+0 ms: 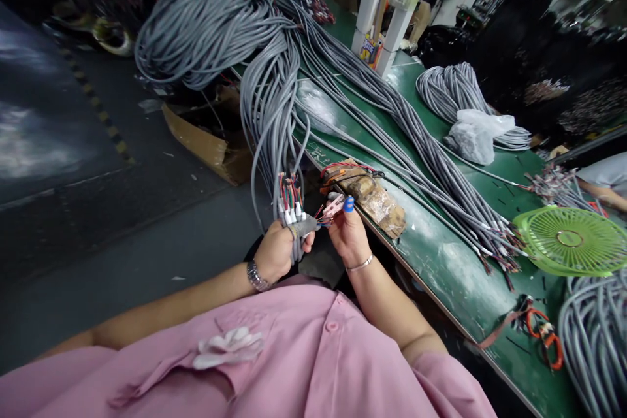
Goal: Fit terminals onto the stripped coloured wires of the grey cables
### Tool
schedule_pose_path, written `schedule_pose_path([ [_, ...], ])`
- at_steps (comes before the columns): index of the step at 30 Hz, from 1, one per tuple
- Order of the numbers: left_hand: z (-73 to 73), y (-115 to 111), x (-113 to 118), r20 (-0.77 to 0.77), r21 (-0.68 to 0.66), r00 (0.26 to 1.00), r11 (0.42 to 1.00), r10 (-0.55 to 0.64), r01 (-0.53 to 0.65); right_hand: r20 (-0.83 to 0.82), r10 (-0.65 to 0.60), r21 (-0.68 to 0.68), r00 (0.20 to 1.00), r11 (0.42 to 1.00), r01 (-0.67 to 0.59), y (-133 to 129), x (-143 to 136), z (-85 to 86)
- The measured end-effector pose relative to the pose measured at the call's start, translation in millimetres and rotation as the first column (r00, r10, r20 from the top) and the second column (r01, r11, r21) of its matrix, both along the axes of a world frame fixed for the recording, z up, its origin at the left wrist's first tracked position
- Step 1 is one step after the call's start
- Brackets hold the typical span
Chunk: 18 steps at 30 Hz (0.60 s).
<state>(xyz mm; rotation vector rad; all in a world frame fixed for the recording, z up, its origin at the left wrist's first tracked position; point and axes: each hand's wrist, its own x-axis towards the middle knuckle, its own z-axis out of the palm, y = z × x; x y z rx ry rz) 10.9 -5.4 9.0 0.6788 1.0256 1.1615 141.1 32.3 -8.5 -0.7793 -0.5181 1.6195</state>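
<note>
Grey cables (pixel 296 249) stood bunched in the left hand (pixel 278 251), white collars (pixel 292 215) below upright multicoloured wires (pixel 290 191); one end bent rightward, toward a small pink piece (pixel 334 205) in the right hand (pixel 349 235).

The single view looks forward and down from the wearer's head, past the pink shirt (pixel 298 359) close below, with the left hand (pixel 277 251) and right hand (pixel 349 235) near mid-frame. It spreads wide, the green table (pixel 477 304) slanting to lower right; the dim floor (pixel 161 235) at left seems partly blurred
</note>
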Motion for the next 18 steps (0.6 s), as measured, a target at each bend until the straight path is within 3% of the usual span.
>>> schedule_pose_path([
  [8,-4.4,-10,-7,-0.011,0.042,1.0,0.999,-0.007,0.007,-0.036,0.088,0.002,0.995,0.996,-0.088,-7,4,4.5],
  [18,3.6,-9,-4,0.058,0.038,0.998,0.999,0.023,-0.025,-0.017,0.101,-0.004,0.995,0.995,-0.102,-13,7,7.8],
])
